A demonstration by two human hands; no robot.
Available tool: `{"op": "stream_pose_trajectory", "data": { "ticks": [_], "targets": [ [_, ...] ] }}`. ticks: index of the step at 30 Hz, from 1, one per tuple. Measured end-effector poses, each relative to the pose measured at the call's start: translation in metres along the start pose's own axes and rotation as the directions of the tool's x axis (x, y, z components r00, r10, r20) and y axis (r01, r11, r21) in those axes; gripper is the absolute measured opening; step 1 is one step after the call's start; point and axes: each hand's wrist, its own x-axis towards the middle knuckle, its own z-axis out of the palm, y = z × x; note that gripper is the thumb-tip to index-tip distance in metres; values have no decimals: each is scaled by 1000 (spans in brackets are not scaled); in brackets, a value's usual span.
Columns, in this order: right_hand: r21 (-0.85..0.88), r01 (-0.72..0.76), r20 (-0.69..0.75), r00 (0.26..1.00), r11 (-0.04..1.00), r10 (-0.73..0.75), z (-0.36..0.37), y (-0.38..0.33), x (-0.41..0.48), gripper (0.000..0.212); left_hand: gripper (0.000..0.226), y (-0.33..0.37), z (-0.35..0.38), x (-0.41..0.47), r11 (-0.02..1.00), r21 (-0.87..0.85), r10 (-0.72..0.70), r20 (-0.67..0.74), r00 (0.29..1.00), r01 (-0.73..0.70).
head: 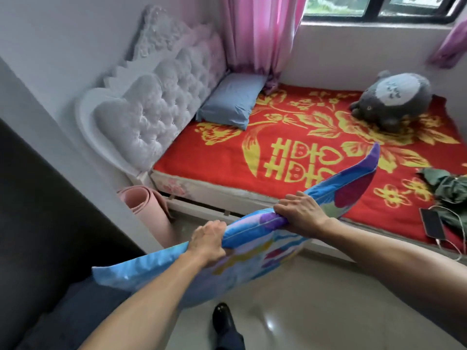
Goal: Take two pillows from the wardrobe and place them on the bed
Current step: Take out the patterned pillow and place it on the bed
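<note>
I hold a colourful blue pillow (pixel 255 245) with purple and red patches above the floor, just short of the bed's near edge. My left hand (pixel 208 242) grips its upper seam near the middle. My right hand (pixel 300 213) grips the same seam further right. One corner of it rises over the bed (pixel 222 160), which has a red cover with yellow flowers. A plain blue pillow (pixel 231 101) lies at the head of the bed, leaning against the white tufted headboard (pixel 151 107).
A grey plush toy (pixel 391 99) sits at the bed's far right. A phone (pixel 433 223) on a cable and a green garment (pixel 449 188) lie near the right edge. A rolled pink mat (pixel 149 210) stands by the bed corner. My black shoe (pixel 223 319) is on the tiled floor.
</note>
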Motion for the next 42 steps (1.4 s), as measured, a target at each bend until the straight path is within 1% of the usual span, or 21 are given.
{"op": "stream_pose_trajectory", "data": {
  "ticks": [7, 10, 12, 16, 19, 22, 25, 28, 31, 33, 34, 36, 38, 40, 42],
  "targets": [
    [-44, -128, 37, 991, 991, 130, 22, 93, 79, 31, 51, -19, -23, 151, 992, -66, 109, 22, 994, -108],
    [-65, -171, 23, 985, 983, 172, 20, 131, 122, 30, 51, -30, -42, 213, 985, -85, 153, 23, 988, -151],
    [-99, -206, 4, 978, 974, 207, 19, 152, 149, 30, 50, -39, -58, 254, 982, -60, 178, 9, 984, -177],
    [-91, -288, 5, 957, 953, 290, 17, 191, 193, 32, 48, -51, -85, 324, 971, 17, 239, -38, 970, -239],
    [-103, -312, 0, 949, 944, 314, 22, 224, 227, 32, 49, -57, -95, 372, 966, 42, 258, -60, 964, -256],
    [-83, -283, -31, 959, 956, 281, 32, 263, 268, 37, 49, -66, -101, 419, 973, 31, 232, -71, 970, -230],
    [-83, -236, -56, 971, 968, 232, 53, 304, 318, 40, 49, -78, -103, 466, 987, -3, 159, -48, 986, -159],
    [-18, -210, -38, 977, 978, 209, 87, 345, 364, 41, 47, -89, -94, 513, 997, -40, 63, -22, 998, -64],
    [53, -246, 22, 969, 968, 245, 135, 376, 394, 42, 43, -98, -73, 557, 1000, -17, -4, 48, 999, 5],
    [78, -341, 31, 940, 937, 340, 166, 388, 408, 45, 40, -100, -58, 584, 999, 6, -34, 79, 996, 34],
    [109, -404, 5, 914, 908, 406, 179, 391, 414, 45, 38, -101, -53, 597, 999, 4, -49, 82, 995, 49],
    [216, -500, -101, 843, 839, 528, 199, 394, 427, 45, 38, -108, -49, 623, 997, -15, -68, 60, 996, 69],
    [283, -522, -173, 797, 805, 578, 215, 390, 441, 53, 41, -126, -51, 648, 996, -38, -77, 49, 996, 79],
    [307, -539, -228, 759, 785, 610, 227, 383, 454, 60, 53, -148, -55, 670, 997, -41, -59, 69, 996, 62],
    [343, -579, -258, 699, 740, 667, 237, 375, 464, 65, 70, -166, -55, 688, 998, -33, -41, 91, 995, 44]
  ]
}}
